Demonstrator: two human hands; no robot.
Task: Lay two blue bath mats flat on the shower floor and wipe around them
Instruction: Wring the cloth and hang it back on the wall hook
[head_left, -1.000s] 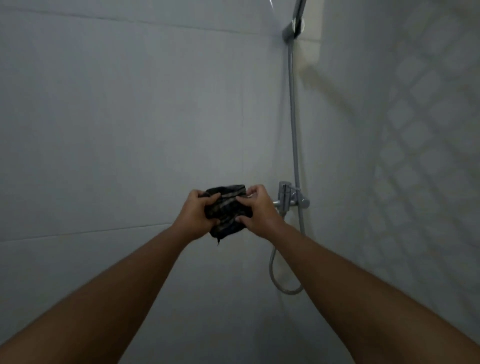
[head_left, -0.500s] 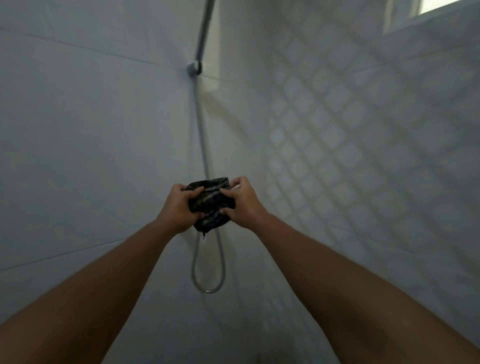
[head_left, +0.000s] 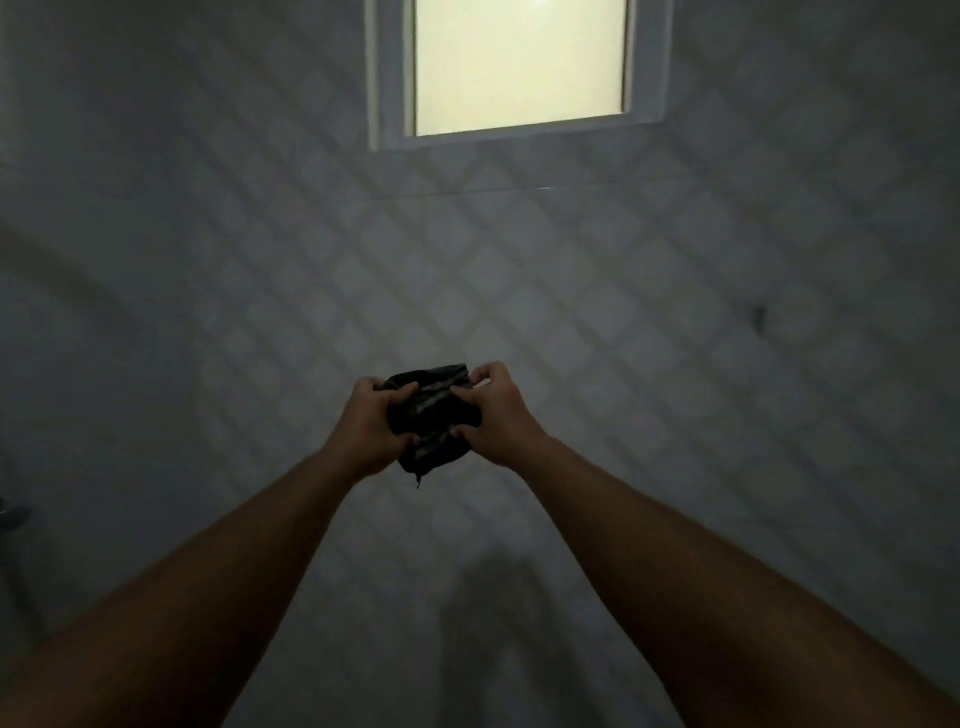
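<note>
left hand grips dark cloth | right hand grips its other side (bunched between them) | tiled wall behind, lit window above

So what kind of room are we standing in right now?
Probably a bathroom or shower room: the tiled wall has a diamond pattern and a small frosted window set high. The left hand and right hand grip a dark cloth.

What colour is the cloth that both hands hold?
Dark, almost black, with paler grey streaks; the cloth shows best in the head view.
</note>
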